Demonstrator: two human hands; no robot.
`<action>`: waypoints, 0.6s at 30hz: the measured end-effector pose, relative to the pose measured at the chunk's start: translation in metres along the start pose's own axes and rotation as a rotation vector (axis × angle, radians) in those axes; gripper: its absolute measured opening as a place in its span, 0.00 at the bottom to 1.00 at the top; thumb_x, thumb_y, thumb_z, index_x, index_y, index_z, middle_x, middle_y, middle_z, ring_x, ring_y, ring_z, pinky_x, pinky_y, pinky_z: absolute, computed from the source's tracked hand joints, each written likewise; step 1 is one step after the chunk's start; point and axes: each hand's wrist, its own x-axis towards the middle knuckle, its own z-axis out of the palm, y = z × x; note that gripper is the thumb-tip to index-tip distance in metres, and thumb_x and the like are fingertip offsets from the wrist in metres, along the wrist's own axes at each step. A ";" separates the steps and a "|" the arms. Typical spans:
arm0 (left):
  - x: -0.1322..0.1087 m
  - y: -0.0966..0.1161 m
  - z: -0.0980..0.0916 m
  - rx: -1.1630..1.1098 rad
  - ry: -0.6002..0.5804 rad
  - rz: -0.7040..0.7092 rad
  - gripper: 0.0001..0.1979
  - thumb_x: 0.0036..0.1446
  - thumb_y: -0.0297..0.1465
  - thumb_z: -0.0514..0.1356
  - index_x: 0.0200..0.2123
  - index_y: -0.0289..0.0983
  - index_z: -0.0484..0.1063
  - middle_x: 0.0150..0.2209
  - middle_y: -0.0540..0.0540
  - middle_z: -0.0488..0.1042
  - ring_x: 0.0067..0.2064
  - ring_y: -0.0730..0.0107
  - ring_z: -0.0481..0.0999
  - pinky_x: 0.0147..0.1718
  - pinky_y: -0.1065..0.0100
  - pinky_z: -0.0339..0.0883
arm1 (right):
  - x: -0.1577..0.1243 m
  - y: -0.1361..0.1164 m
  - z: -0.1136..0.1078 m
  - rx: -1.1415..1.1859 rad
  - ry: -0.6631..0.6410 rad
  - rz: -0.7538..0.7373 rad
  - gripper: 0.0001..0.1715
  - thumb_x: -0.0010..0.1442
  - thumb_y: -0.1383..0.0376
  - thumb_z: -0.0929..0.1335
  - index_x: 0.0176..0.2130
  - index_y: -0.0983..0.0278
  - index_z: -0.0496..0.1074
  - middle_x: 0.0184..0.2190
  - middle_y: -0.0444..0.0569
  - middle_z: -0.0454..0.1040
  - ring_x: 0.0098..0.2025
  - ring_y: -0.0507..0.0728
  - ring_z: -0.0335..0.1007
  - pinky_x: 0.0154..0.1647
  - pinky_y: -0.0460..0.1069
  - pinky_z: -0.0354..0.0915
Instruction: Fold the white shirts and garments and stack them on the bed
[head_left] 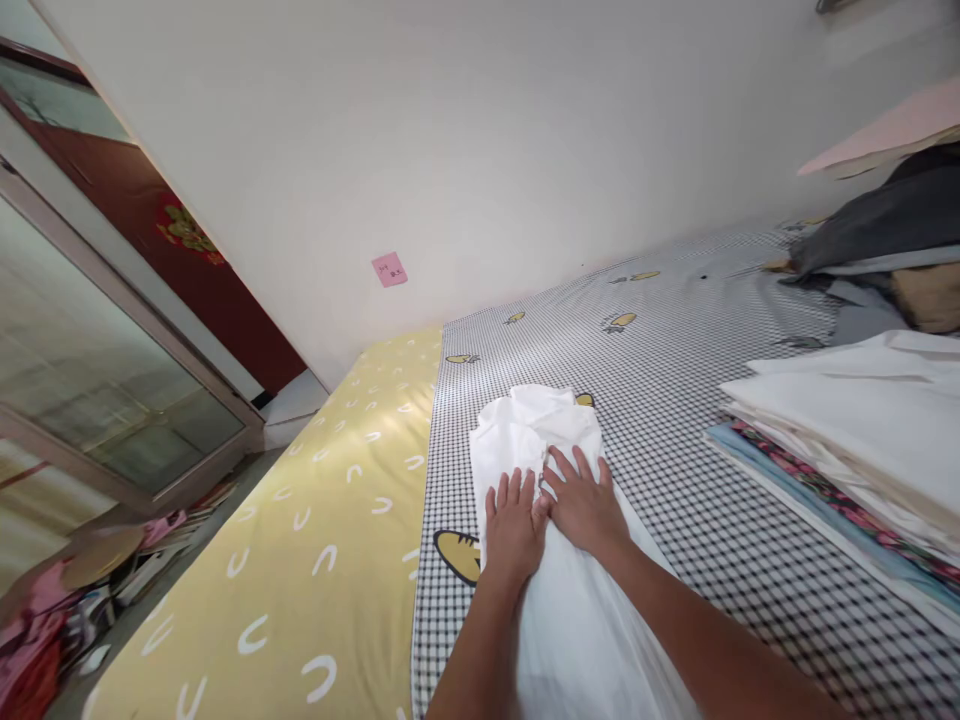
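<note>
A white garment [577, 620], folded into a long narrow shape, lies on the checked bed sheet [675, 440] and runs down past the bottom of the view. My left hand [516, 525] rests palm down near its left edge, fingers spread on the cloth. Beside it, my right hand [586, 500] also presses flat on the garment, with its fingers apart. The thumbs are close together or touching. Neither hand grips anything. The garment's far end is rounded and slightly wrinkled beyond my fingertips.
On the right lies a stack of folded clothes [885, 430], with dark clothes [892, 225] behind it. A yellow sheet section [337, 520] covers the bed's left side. Past its edge, assorted items [97, 590] lie on the floor near a glass door [127, 370]. A wall [480, 150] stands behind.
</note>
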 end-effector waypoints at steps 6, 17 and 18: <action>0.000 -0.011 0.001 -0.117 0.198 -0.251 0.29 0.71 0.42 0.37 0.61 0.47 0.72 0.71 0.45 0.60 0.74 0.56 0.51 0.71 0.41 0.38 | -0.001 -0.002 0.000 -0.016 0.017 0.005 0.27 0.71 0.54 0.59 0.62 0.54 0.71 0.72 0.47 0.58 0.73 0.72 0.47 0.69 0.74 0.43; 0.005 -0.046 0.006 -0.232 0.431 -0.418 0.24 0.68 0.33 0.45 0.61 0.36 0.69 0.69 0.36 0.63 0.72 0.55 0.56 0.71 0.50 0.48 | 0.001 -0.003 0.001 -0.013 -0.002 0.023 0.28 0.71 0.52 0.59 0.64 0.53 0.69 0.72 0.46 0.57 0.73 0.71 0.46 0.69 0.74 0.42; 0.003 -0.046 0.005 -0.251 0.463 -0.419 0.24 0.68 0.32 0.44 0.61 0.35 0.68 0.68 0.36 0.64 0.72 0.56 0.58 0.71 0.53 0.50 | 0.001 -0.002 0.001 -0.009 -0.004 0.025 0.28 0.71 0.52 0.59 0.64 0.53 0.69 0.72 0.46 0.57 0.73 0.71 0.46 0.70 0.74 0.41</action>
